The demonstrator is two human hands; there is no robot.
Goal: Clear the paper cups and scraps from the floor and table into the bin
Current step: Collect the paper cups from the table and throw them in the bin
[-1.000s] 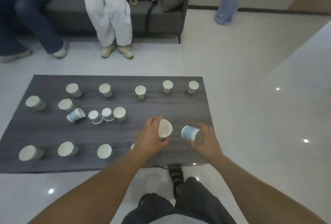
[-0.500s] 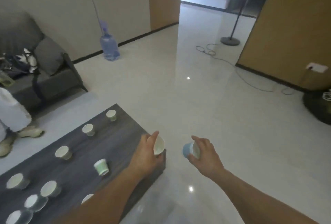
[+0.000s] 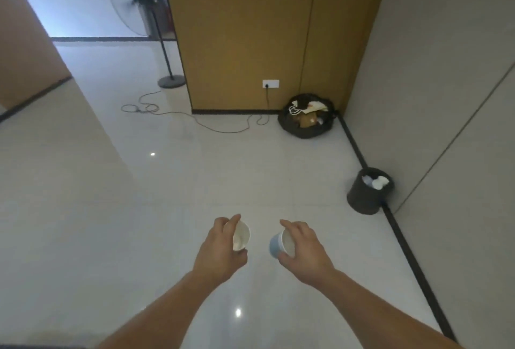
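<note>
Seemingly both outstretched hands (image 3: 220, 252) (image 3: 306, 251) pinch tilted cups (image 3: 241, 237) (image 3: 278, 245).

Tiled floor (image 3: 167, 195) open ahead, small dark bin (image 3: 362, 200) against the right wall (image 3: 446, 97) — top uncovered, paper (image 3: 376, 182) near its rim, black sack (image 3: 303, 133) in the far corner, cable (image 3: 223, 131) beside it.

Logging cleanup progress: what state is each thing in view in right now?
left hand, holding the white cup tipped sideways
right hand, holding the blue cup tipped sideways
bin, upright, open, paper scraps inside
black bag, open, holding rubbish
cable, plugged into wall socket
</note>
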